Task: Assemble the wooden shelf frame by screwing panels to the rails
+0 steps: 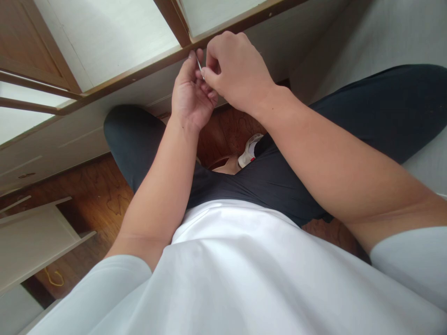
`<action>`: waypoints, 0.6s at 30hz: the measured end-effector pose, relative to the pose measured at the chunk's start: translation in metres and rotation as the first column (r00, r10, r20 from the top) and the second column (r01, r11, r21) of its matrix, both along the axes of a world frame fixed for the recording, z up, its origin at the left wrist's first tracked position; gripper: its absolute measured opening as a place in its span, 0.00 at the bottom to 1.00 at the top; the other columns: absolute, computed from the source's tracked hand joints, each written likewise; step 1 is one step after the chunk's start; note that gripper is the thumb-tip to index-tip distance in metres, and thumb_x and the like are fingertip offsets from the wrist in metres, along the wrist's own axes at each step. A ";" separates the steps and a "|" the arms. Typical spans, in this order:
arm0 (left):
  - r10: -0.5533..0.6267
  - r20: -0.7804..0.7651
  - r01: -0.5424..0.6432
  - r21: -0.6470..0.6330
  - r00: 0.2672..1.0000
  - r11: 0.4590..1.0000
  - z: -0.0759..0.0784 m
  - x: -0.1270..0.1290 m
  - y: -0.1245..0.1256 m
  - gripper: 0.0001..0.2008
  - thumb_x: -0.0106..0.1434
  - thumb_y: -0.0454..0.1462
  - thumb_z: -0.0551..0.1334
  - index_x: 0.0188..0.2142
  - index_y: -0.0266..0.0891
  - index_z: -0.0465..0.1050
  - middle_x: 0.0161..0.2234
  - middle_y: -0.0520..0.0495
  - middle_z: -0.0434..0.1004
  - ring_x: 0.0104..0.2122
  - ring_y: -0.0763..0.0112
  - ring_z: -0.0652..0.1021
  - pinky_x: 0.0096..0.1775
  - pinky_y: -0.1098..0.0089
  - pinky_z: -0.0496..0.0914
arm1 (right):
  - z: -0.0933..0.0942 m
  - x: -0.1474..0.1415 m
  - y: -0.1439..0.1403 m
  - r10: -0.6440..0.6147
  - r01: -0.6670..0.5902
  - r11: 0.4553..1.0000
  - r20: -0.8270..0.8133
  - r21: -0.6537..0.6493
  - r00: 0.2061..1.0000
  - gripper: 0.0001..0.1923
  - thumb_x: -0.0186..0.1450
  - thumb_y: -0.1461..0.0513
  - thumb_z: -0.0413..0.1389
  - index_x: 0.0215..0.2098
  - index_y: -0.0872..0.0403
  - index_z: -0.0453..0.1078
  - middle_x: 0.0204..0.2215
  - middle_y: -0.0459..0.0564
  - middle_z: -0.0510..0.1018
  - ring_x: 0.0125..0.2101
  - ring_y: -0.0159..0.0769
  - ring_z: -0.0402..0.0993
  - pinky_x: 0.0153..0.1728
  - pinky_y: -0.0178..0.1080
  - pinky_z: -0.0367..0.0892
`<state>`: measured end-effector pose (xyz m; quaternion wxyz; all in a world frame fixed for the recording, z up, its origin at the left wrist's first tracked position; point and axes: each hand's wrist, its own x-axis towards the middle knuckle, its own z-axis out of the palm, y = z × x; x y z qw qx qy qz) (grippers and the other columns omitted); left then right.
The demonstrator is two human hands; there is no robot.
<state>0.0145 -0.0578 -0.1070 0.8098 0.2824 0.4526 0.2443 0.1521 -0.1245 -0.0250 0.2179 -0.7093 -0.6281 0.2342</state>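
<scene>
at the far left a pale wooden panel point(31, 237) lies on the dark wood floor point(94, 186), with a loop of yellow string point(53, 278) on the floor beside it. your left hand point(191, 93) is raised in front of you, palm turned toward you, its fingers curled loosely and the thumb tip set against a thin silvery pin point(199, 68). the pin is a short, slim, pale metallic sliver standing nearly upright; most of it is hidden between your fingers, so you cannot tell its full shape or what its ends look like. it sits just below the brown edge of the white cabinet frame point(139, 70). your right hand point(237, 70) touches the left one, its thumb and forefinger pinching the same pin from the right side, the other fingers folded in. below your hands, your dark trousers point(265, 181) and a white shoe point(248, 151) show.
</scene>
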 end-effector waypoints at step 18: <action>0.096 0.021 -0.098 0.215 0.995 0.972 -0.002 0.008 -0.002 0.12 0.50 0.55 0.73 0.30 0.63 0.74 0.23 0.50 0.65 0.32 0.58 0.68 0.26 0.63 0.55 | 0.016 -0.001 -0.002 0.017 -0.038 0.981 -0.113 -0.188 0.993 0.11 0.73 0.63 0.50 0.33 0.55 0.70 0.31 0.55 0.81 0.40 0.45 0.81 0.49 0.47 0.72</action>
